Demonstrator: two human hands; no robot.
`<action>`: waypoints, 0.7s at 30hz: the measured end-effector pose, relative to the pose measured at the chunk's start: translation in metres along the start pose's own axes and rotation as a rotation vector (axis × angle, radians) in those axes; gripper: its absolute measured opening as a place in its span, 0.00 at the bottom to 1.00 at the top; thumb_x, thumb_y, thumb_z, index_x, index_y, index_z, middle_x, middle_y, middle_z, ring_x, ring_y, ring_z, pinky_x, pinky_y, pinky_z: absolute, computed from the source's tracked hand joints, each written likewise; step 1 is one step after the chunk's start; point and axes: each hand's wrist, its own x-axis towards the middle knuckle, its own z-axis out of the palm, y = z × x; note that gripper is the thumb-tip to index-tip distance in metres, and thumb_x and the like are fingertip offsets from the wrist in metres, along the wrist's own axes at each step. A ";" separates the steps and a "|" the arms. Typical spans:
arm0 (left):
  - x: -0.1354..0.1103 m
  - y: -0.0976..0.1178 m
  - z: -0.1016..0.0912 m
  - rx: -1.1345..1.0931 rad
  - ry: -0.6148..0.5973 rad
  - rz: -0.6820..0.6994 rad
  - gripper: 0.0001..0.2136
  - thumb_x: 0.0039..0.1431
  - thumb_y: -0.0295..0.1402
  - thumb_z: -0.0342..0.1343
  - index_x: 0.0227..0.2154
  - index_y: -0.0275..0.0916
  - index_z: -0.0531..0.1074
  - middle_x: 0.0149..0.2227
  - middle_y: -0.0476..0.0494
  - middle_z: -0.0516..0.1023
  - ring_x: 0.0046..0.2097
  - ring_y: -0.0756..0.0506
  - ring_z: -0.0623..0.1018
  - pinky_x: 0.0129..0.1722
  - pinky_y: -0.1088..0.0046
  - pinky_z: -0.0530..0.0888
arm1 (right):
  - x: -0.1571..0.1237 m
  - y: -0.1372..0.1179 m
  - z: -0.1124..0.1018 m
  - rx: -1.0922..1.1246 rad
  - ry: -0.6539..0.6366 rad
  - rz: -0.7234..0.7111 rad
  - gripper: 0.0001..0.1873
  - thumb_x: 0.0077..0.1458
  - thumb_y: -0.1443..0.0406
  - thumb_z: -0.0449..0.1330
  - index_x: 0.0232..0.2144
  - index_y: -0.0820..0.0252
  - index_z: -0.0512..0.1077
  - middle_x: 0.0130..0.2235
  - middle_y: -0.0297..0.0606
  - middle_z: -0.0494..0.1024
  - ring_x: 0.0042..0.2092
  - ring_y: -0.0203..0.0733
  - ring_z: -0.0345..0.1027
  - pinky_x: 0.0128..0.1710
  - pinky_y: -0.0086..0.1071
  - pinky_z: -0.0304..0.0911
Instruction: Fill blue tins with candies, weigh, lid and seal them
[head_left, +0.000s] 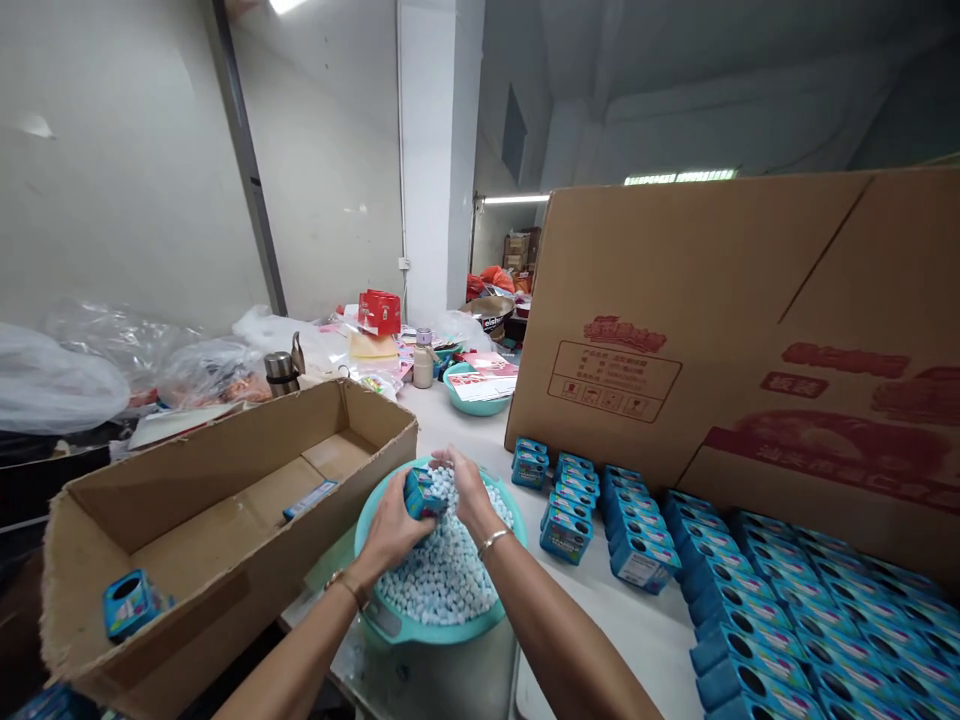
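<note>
My left hand [394, 525] is closed around a small blue printed box [422, 493], held tilted over the left side of a turquoise basin [390, 622]. Small round white and pale blue pellets [442, 580] fill much of the basin. Over its far side my right hand [466, 487] is curled, with its fingers bent toward the box; whatever they hold is hidden. On the table to the right, rows of similar blue boxes [645, 555] stand with dark round openings on top.
A long open cardboard box [225, 600] at left holds a blue box [129, 605] and another flat against its wall. A large carton [615, 300] stands behind the rows. Farther back are a thermos [281, 374], a bottle [423, 362] and a second turquoise basin [480, 405].
</note>
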 end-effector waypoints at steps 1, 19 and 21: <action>0.000 0.000 -0.001 -0.009 0.004 -0.007 0.34 0.41 0.29 0.62 0.55 0.39 0.61 0.54 0.39 0.71 0.56 0.38 0.71 0.58 0.59 0.67 | -0.001 -0.001 0.000 -0.009 -0.017 0.013 0.22 0.47 0.47 0.60 0.26 0.61 0.78 0.29 0.43 0.80 0.37 0.47 0.72 0.41 0.36 0.62; 0.000 0.001 -0.004 -0.020 -0.005 0.018 0.33 0.41 0.31 0.63 0.54 0.40 0.61 0.53 0.41 0.72 0.53 0.39 0.74 0.55 0.60 0.69 | 0.002 0.005 0.003 -0.018 0.005 -0.091 0.17 0.46 0.53 0.59 0.24 0.60 0.77 0.28 0.41 0.80 0.36 0.46 0.73 0.41 0.35 0.63; -0.001 0.000 -0.004 -0.016 0.000 0.012 0.34 0.41 0.31 0.63 0.54 0.40 0.61 0.53 0.41 0.72 0.53 0.39 0.74 0.54 0.60 0.70 | 0.002 0.006 0.002 -0.018 -0.005 -0.081 0.17 0.46 0.52 0.59 0.25 0.61 0.78 0.28 0.41 0.80 0.36 0.46 0.73 0.40 0.35 0.63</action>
